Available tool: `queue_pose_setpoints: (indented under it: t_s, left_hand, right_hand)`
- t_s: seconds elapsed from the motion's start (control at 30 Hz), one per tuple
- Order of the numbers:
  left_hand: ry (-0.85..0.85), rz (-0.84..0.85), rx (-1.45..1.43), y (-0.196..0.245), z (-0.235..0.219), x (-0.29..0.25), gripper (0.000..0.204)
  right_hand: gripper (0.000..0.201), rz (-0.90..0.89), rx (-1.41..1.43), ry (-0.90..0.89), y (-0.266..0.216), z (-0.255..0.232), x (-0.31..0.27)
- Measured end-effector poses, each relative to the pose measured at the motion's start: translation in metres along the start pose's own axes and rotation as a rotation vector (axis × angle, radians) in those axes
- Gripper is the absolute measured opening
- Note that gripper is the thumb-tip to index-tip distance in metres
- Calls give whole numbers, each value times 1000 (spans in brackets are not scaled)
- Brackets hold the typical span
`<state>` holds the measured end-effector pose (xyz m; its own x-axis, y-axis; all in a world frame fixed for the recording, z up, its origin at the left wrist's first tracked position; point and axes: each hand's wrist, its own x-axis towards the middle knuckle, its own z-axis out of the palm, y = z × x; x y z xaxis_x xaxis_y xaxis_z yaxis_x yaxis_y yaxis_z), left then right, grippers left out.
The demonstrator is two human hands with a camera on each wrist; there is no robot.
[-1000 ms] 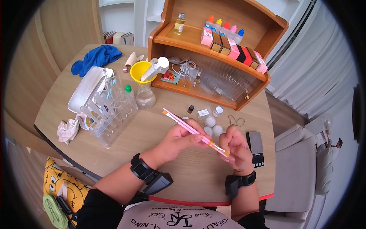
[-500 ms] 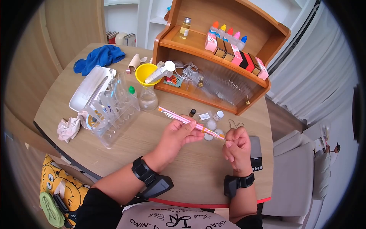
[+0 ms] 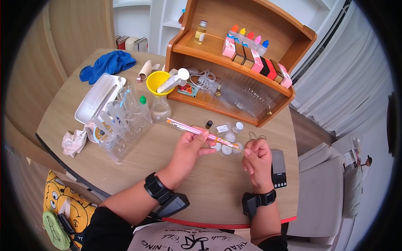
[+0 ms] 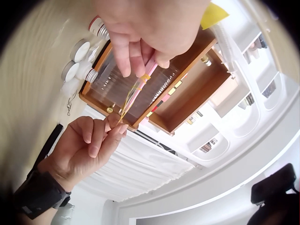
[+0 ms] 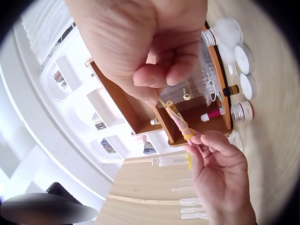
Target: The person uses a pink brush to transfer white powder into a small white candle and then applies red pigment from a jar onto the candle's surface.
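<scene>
Head view: gripping pink brushes [image 3: 201, 133] in the left hand [image 3: 188, 148], out over the table [image 3: 209, 192]; pinching a yellow band [image 4: 146, 78] with the right hand [image 3: 258, 158], pulling it taut beyond the brush tips!

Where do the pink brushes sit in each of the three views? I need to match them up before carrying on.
Head: pink brushes at the centre, slanting down to the right from the left hand.
Left wrist: left of centre, pointing down-left.
Right wrist: right of centre, between the two hands.
Shared landmark: the wooden shelf unit, upper right of centre in the head view, behind the brushes in both wrist views.
</scene>
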<state>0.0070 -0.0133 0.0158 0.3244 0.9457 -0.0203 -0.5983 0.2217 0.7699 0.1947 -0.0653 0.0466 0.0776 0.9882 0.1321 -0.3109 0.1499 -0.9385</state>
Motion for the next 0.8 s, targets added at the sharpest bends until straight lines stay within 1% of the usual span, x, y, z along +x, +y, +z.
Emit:
queue_pose_setpoints:
  t_s: [0.07,0.13,0.17,0.23,0.27,0.3,0.33,0.37,0.4,0.43,0.47,0.5,0.53,0.57,0.63,0.73,0.77,0.8]
  left_hand:
    - [-2,-3,-29,-1,-1,0,19]
    - [-46,-22,-54,-4,-2,0,17]
    - [-47,-24,-53,-5,-1,-1,17]
    - [-98,45,42,-5,1,-3,11]
    - [-99,44,43,-6,0,-3,11]
    - [-119,100,107,-7,-1,-3,9]
    - [-139,156,172,-8,-2,-3,8]
    - [-140,156,172,-7,-2,-4,8]
    - [-175,206,288,-7,-2,-5,9]
    - [-210,256,405,-6,-2,-7,10]
    - [-211,255,407,-4,-1,-8,10]
    - [-219,318,516,-3,0,-9,11]
    - [-228,381,624,-2,1,-9,12]
    - [-231,381,624,-3,0,-8,12]
    - [-293,596,746,-6,-5,-3,15]
    - [-345,642,814,-2,-5,-2,18]
    - [-347,641,814,-1,-5,-2,18]
    - [-335,600,801,-1,-4,-3,18]
  right_hand:
    - [19,9,9,-12,1,-2,0]
    - [17,20,18,-25,2,-5,1]
    - [15,41,-31,-40,3,-7,2]
    - [13,61,-81,-51,8,-10,5]
    - [11,-19,-182,16,11,-12,7]
    - [11,-100,-283,83,13,-13,8]
    - [11,-101,-283,84,11,-11,7]
    - [11,-266,-560,27,6,-6,6]
    - [12,-432,-835,-32,3,-2,6]
    - [12,-432,-835,-31,2,3,5]
    - [13,-461,-918,-73,4,7,4]
    - [14,-489,-1001,-114,4,10,3]
    - [14,-489,-1001,-111,5,9,3]
    - [15,-494,-1015,-108,7,7,3]
    - [16,-500,-1030,-104,8,4,4]
    - [17,-490,-1006,-92,6,1,5]
    - [17,-514,-1043,-123,5,0,6]
    - [17,-538,-1079,-156,4,0,6]
